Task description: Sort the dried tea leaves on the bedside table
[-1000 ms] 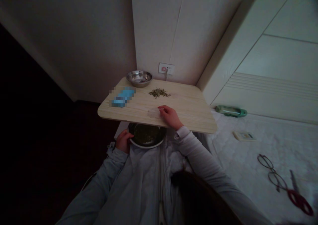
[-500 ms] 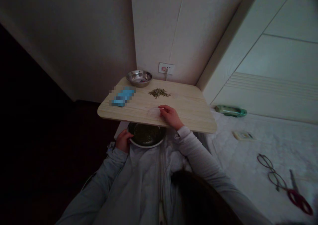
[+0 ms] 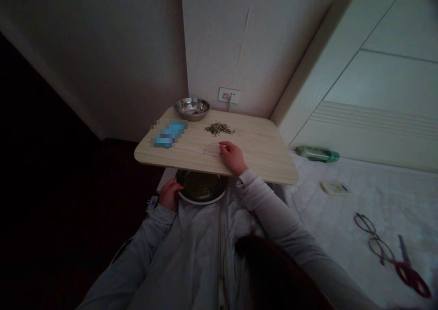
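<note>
The thin transparent sheet (image 3: 211, 150), with a curved edge, is over the tabletop (image 3: 263, 150) near its front edge; the right hand (image 3: 233, 157) pinches it. The left hand (image 3: 169, 193) grips a dark, pale-rimmed bowl (image 3: 201, 191), partly covered by the tabletop. The tabletop carries 1 granule pile (image 3: 219, 128), 1 steel bowl (image 3: 191, 109) and 1 blurred blue item (image 3: 170, 133). The sheet points toward the tabletop's left end; its long axis is unclear.

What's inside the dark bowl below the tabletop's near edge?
The bowl holds greenish-brown material, too dim to identify. The tabletop hides its far edge; the left hand covers some rim.
</note>
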Tool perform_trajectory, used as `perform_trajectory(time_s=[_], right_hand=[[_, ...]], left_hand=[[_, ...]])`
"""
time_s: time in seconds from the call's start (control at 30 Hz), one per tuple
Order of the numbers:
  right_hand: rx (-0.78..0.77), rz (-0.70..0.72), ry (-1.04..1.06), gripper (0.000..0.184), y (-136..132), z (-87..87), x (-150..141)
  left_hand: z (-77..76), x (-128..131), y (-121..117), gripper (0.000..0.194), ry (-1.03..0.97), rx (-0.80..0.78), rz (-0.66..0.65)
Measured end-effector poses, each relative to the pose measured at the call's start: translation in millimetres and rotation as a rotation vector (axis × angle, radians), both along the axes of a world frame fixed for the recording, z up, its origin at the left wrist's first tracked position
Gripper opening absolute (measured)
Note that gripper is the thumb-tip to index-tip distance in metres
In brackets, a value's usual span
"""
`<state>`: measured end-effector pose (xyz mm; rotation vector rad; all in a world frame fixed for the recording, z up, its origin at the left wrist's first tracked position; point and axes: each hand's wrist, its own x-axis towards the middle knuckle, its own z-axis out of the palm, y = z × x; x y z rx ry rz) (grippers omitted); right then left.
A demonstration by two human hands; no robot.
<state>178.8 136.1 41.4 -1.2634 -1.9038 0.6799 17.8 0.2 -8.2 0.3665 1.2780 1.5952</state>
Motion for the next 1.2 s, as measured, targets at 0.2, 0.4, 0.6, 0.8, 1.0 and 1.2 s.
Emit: perform_trajectory(time_s=[0.2,0.4,0.6,0.8,1.0,1.2], right_hand=[[-0.032,0.064,0.03,0.029,-2,-1.9,2],[-0.014,0.098,0.063,0.029,-4,0.1,3],[-0.031,0.171,0.065,0.031,-4,-0.1,-7],[-0.014,0.192,0.02,0.029,-6,0.9,-17],[-0.024,0.239,0.035,0.03,-8,1.5,-12],[-0.004,0.261,0.002,0.03,-11,3.1,-11]], left_hand=[[3.1,1,0,0.009,0.001,0.009,0.017],[7.8,1,-1,0.008,0.022,0.0,0.025],[3.7,1,0,0.01,0.01,-0.007,0.046],[2.0,0,0,0.01,0.013,-0.016,0.065],[2.7,0,-1,0.011,0.013,-0.002,0.087],[2.3,0,-1,0.011,0.008,0.009,0.067]])
